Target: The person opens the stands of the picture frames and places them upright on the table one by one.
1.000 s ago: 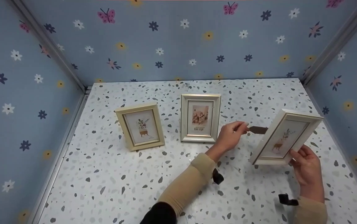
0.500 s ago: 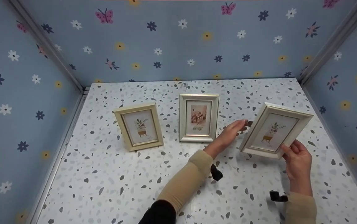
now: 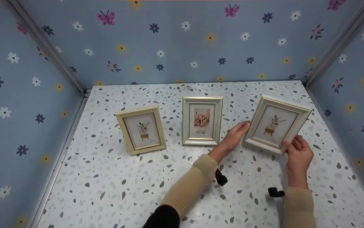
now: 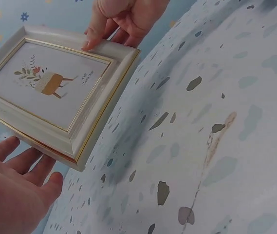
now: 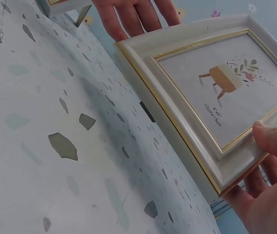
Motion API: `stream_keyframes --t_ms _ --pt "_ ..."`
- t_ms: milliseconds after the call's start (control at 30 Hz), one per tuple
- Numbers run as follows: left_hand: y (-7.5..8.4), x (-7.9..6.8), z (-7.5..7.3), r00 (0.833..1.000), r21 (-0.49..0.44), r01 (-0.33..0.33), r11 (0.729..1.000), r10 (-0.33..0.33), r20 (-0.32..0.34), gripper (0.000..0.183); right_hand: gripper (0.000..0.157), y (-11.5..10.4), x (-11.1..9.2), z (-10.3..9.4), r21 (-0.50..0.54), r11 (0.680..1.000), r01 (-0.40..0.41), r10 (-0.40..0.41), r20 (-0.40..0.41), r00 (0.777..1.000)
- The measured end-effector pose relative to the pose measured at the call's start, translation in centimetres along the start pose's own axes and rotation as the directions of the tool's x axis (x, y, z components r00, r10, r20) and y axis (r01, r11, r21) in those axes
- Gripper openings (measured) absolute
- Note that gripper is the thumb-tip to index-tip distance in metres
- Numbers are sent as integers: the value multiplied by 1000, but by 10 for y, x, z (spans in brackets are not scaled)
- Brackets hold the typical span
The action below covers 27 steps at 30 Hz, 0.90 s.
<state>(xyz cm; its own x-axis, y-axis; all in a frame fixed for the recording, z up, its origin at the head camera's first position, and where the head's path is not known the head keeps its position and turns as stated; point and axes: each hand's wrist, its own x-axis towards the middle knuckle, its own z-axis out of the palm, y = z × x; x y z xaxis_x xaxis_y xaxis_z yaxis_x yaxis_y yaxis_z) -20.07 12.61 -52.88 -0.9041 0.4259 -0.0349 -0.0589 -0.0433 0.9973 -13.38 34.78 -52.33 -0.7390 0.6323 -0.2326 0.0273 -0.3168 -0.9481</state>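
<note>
A cream picture frame with a gold inner line [image 3: 273, 125] hangs tilted above the speckled tabletop. My right hand [image 3: 299, 156] grips its lower right side; the right wrist view shows the thumb on the front moulding and fingers curled underneath [image 5: 269, 185]. At the opposite side edge, my left hand [image 3: 234, 136] touches the frame with fairly straight fingers, seen also in the left wrist view as a left hand [image 4: 16, 190]. Printed on the frame's insert is a plant in an orange-brown pot on legs [image 4: 53, 84]. The frame's back is hidden.
A silvery frame with a flower photo [image 3: 202, 122] stands upright in the middle of the speckled tabletop [image 3: 121, 190]. Left of it, a pale yellow frame [image 3: 142, 129] stands slightly turned. Blue flowered walls [image 3: 175, 38] enclose the back and sides.
The held frame has moved left and turned its front more toward the head camera. My left hand has let go of the brown stand flap behind it and now touches the frame's edge.
</note>
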Motion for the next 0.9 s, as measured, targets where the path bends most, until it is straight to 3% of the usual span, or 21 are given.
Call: stream_keyframes --t_ms 167,400,600,733,900 --pt "-3 0 -1 1000 17 -5 1000 5 1 53 45 4 4 4 -24 999 44 -44 -8 999" --pt "-7 -6 -1 999 42 37 998 -38 24 52 49 13 4 -1 -48 999 -22 22 1 1000" --pt "-10 -11 0 999 91 15 996 -18 36 49 47 16 -2 -6 -58 997 -50 53 48 997" --pt "-12 -12 -3 1000 136 13 991 -17 26 49 43 16 -6 -5 -146 989 -29 44 99 994" --pt "-16 -12 -7 1000 156 8 988 -11 17 46 45 18 -6 -1 -292 956 5 36 135 990"
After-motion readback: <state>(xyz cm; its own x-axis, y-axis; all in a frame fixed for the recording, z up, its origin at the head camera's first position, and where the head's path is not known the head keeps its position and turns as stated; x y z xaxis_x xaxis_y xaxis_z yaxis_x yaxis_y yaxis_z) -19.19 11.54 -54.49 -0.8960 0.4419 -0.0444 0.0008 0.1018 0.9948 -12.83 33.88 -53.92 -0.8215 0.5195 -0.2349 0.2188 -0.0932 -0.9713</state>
